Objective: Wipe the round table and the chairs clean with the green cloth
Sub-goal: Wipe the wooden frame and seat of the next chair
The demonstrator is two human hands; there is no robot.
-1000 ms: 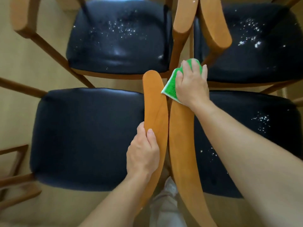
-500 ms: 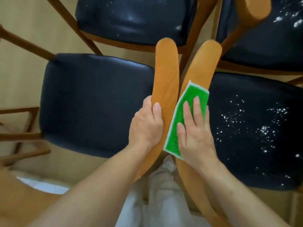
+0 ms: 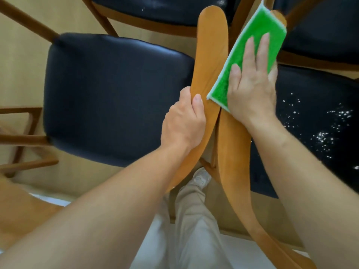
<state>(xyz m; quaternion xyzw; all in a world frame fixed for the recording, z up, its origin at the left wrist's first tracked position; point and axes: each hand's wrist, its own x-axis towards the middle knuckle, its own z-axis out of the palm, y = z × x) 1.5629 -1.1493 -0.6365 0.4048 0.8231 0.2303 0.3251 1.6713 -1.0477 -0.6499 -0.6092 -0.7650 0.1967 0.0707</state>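
Two wooden chairs stand back to back below me. My left hand point(image 3: 184, 123) grips the curved backrest of the left chair point(image 3: 211, 45), whose dark seat point(image 3: 116, 98) looks free of specks. My right hand point(image 3: 252, 90) lies flat on the green cloth point(image 3: 250, 45), pressing it against the upper part of the right chair's backrest point(image 3: 233, 171). The right chair's dark seat point(image 3: 314, 123) carries white specks. The round table is not in view.
Two more dark-seated chairs point(image 3: 174, 10) stand at the top, the left one with a few white specks. Another wooden frame point(image 3: 21, 140) sits at the left edge. My trouser leg and shoe point(image 3: 200, 179) stand between the chairs on a light floor.
My right hand drew the cloth down the right backrest toward me, then slid it back up toward the tip. My left hand kept its grip on the left backrest. The view dropped closer.
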